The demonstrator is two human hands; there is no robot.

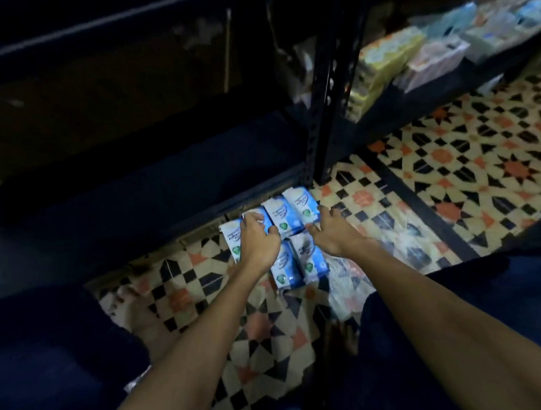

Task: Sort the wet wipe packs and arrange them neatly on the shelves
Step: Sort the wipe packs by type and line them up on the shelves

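Patterned tile floor [450,168], dim light, dark metal shelves [325,84] behind. Blue-and-white wet wipe packs [290,262] lie clustered on the floor at the shelf foot. Left hand [258,240] fingers curl over one pack; right hand [334,229] fingers spread, touching the pack edge.

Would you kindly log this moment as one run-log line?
stage: gathering | left hand: grips blue wipe packs on floor | right hand: open, touching packs | shelf: unfilled

Blue-and-white plastic wet wipe packs [283,232] lie on the patterned tiled floor [450,162] beside a dark metal shelf [135,187]; left hand [257,237] grips one, right hand [331,232] touches another.
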